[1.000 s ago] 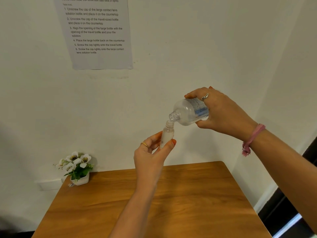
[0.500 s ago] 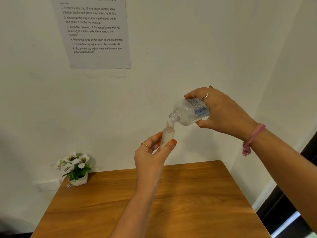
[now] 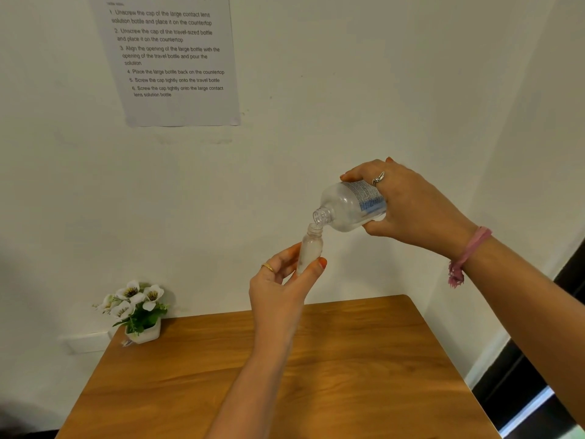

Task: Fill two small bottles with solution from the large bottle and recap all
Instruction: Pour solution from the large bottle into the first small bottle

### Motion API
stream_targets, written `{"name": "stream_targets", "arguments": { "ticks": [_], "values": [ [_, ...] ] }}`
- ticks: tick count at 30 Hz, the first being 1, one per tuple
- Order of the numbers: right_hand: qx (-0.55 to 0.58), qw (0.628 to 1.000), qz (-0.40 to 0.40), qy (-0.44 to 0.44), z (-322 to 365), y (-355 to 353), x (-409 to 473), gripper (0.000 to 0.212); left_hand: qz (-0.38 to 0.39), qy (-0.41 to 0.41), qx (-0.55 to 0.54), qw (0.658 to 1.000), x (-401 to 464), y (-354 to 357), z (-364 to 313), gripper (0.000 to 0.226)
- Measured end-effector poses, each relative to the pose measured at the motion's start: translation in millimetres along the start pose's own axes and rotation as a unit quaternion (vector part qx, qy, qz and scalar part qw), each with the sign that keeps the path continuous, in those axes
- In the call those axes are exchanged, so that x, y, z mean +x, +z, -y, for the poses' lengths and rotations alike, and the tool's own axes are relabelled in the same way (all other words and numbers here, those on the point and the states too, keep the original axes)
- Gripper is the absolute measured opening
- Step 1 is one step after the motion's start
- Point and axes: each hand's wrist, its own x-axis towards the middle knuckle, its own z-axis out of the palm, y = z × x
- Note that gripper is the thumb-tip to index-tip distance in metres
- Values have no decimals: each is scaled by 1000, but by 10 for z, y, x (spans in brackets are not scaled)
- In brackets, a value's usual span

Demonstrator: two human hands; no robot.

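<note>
A person's left hand [image 3: 278,289] holds a small bottle [image 3: 310,248] upright above a wooden bench [image 3: 348,375], its fingers [image 3: 286,259] and thumb pinching the lower part of the clear body. The small bottle is uncapped, its open neck pointing up. The right hand [image 3: 411,207] grips a large bottle [image 3: 351,205] from above and behind, fingers curled round the labelled body, thumb underneath. The large bottle is tilted well over, neck down and to the left, its uncapped mouth just above and touching or nearly touching the rim of the small bottle; which of the 2 cannot be told. Both bottles are raised high, in front of the white wall [image 3: 348,106], well apart from the bench surface.

A gold ring [image 3: 267,267] sits on a finger of the left hand and a silver ring [image 3: 378,178] on a finger of the right. A pink band [image 3: 468,251] with a frayed tail circles the right wrist.

At the far left corner of the bench stands a small white pot of white flowers [image 3: 136,308], close to the wall. A printed sheet [image 3: 171,58] of numbered steps, 1 to 6, is fixed to the wall at upper left. A dark strip [image 3: 538,359] runs along the right edge of the scene beside the bench.
</note>
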Motion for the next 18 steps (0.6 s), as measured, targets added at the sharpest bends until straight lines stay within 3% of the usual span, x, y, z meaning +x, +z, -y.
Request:
{"name": "stream_targets", "arguments": {
  "ticks": [18],
  "values": [
    [3, 1000, -2, 3, -6, 7, 2, 67, -2, -6, -8, 1000, 3, 4, 3, 31]
  ]
}}
